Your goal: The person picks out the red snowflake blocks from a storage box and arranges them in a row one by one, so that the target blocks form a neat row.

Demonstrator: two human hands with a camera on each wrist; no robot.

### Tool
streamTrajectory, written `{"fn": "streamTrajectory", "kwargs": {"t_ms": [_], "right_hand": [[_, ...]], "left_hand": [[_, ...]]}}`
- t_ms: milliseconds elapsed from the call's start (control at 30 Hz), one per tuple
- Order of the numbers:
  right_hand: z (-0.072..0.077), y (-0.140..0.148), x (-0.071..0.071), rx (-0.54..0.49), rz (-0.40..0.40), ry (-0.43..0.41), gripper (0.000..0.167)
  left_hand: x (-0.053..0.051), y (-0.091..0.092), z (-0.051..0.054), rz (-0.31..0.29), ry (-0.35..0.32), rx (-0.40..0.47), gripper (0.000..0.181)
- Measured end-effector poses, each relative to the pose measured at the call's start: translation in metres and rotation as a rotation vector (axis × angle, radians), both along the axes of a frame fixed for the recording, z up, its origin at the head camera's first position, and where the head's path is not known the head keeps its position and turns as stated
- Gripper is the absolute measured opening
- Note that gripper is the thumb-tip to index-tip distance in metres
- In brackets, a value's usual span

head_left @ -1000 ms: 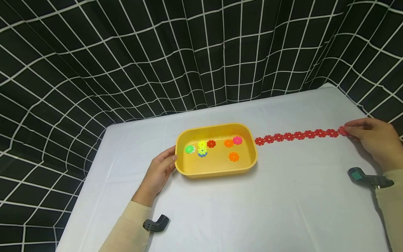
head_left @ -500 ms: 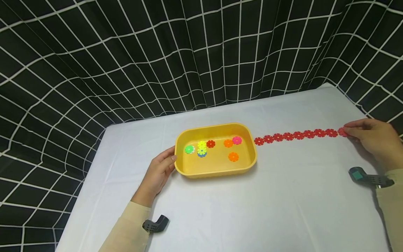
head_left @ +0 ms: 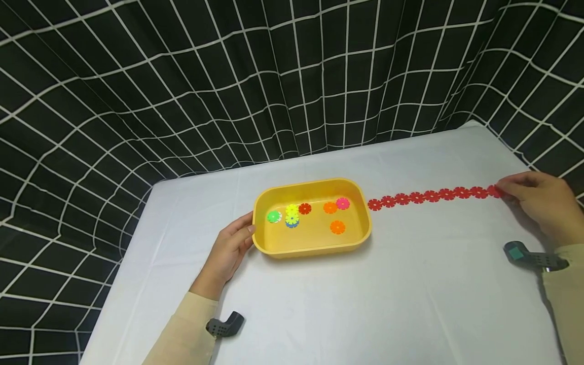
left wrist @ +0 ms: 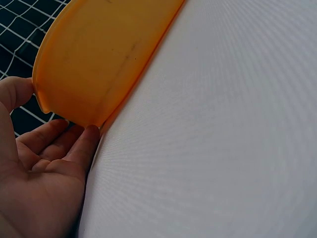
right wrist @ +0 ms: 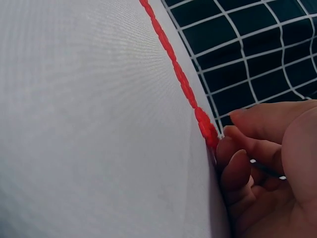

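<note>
My left hand (head_left: 232, 246) holds the left end of a yellow plastic tray (head_left: 315, 249). In the left wrist view its thumb touches the rim and the fingertips touch the lower outer wall. Right of the tray lies a straight row of overlapping red notched discs (head_left: 431, 196), flat on the table. At the row's far right end, my right hand (head_left: 538, 200) pinches the last red disc (head_left: 494, 191), partly hidden by the fingertips. In the right wrist view, the red row (right wrist: 173, 62) runs up to the bent fingers.
Inside the tray lie several loose notched discs, among them green (head_left: 274, 216), yellow (head_left: 292, 218), dark red (head_left: 304, 208), orange (head_left: 337, 227) and pink (head_left: 343, 204). White cloth (head_left: 365, 304) covers the table. A black curtain with white grid lines (head_left: 301, 76) hangs behind.
My right hand has shifted very slightly left, and the last disc now looks flatter and closer against the row. The left hand still holds the tray.
</note>
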State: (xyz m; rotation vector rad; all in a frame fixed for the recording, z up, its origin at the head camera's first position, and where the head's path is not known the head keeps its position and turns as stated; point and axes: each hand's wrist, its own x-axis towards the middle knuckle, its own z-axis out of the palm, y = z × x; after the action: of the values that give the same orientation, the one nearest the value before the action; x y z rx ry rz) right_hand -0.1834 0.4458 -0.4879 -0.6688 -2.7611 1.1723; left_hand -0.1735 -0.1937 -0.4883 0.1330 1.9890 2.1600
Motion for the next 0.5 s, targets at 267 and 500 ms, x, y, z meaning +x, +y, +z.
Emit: {"fn": "streamTrajectory", "kwargs": {"t_ms": [267,500], "right_hand": [[-0.0006,0.0016,0.0002,-0.021,-0.002,0.023,0.055],[0.0001,0.002,0.0046,-0.145,-0.047,0.113,0.036]], "left_hand": [[0.0007,-0.0007,0.0006,-0.004,0.0,0.006,0.053],[0.0009,0.0,0.0006,-0.007,0.003,0.012,0.052]]}}
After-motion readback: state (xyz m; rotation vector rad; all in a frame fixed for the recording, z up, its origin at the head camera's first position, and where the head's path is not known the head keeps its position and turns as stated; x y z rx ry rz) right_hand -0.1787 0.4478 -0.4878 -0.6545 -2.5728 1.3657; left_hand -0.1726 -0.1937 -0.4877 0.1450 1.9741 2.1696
